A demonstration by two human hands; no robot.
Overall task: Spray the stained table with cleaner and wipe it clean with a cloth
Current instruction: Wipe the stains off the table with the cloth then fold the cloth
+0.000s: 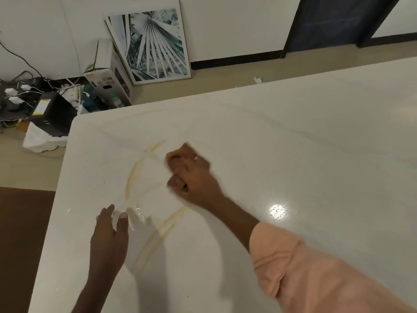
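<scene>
White cloth [155, 175], blurred, lies under and left of the right hand [191, 175], which grips it, seemingly; left hand [110, 229] rests flat, fingers straight, on the stained table [293, 143].

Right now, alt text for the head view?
A person's right hand wipes a white cloth over yellowish stain streaks on a white marble-look table. The left hand rests near the table's left edge, its fingers touching something small, pale and blurred. A framed palm-leaf print leans against the wall beyond.
</scene>
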